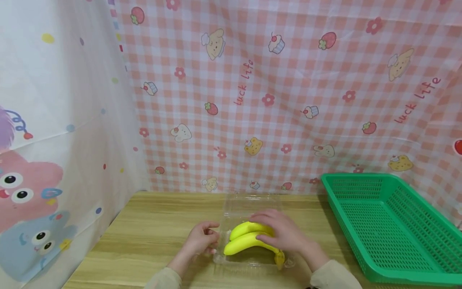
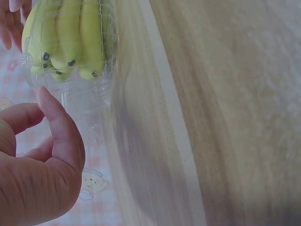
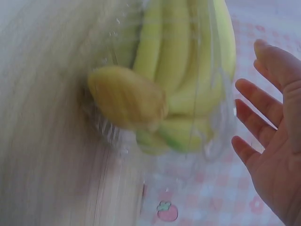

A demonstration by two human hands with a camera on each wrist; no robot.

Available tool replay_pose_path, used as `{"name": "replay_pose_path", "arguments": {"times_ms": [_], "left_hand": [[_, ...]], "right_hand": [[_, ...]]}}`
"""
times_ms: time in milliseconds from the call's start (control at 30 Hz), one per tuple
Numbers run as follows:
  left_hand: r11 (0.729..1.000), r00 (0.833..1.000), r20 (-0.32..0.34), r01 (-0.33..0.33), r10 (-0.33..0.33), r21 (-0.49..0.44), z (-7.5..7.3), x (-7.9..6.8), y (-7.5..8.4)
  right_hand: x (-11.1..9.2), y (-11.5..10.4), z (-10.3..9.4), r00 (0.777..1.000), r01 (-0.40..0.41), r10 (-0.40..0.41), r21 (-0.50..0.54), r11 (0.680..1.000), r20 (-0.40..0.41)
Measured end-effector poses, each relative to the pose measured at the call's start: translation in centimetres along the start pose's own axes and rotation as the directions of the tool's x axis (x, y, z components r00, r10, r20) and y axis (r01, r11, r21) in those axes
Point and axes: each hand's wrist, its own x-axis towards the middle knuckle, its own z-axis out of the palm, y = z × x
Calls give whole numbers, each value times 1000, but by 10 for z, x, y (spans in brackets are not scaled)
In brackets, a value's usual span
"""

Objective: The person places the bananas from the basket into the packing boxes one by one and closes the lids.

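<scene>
Light-coloured sleeve cuffs point(image 1: 166, 279) stand at both wrists, nearest to the viewer. The 2 hands are apart, 1 on each side of the load. The left hand point(image 1: 203, 240) is just beside the left wall of the clear container, fingers loosely bent and holding nothing; contact between its fingertips and the container wall cannot be told. The right hand point(image 1: 281, 230) is at the right-hand part of the bunch, fingers spread with gaps between them and not wrapped around anything; contact with the fruit cannot be told.

The yellow bananas point(image 1: 241, 246) lie between the hands, inside the clear container point(image 1: 249, 265). The brownish stem point(image 1: 279, 258) sits below the right hand, toward the viewer, at the container's front right corner. The opposite ends, with dark tips point(image 2: 71, 62), point toward the left hand. The transparent lid point(image 1: 249, 204) is open and located beyond both hands.

The desk point(image 1: 155, 224) has a wood-grain surface and extends to the left and right of the hands. A green perforated basket point(image 1: 390, 233) is well to the right of the right hand. Farther out, a white cloth point(image 1: 94, 160) with cartoon figures hangs left of the left hand. A pink checked cloth point(image 1: 231, 132) hangs beyond both hands.
</scene>
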Motion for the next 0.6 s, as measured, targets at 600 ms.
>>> {"name": "replay_pose_path", "arguments": {"times_ms": [600], "left_hand": [[999, 997, -81, 16, -19, -45, -4, 8, -4]], "right_hand": [[-30, 24, -6, 915, -335, 373, 227, 914, -154]]}}
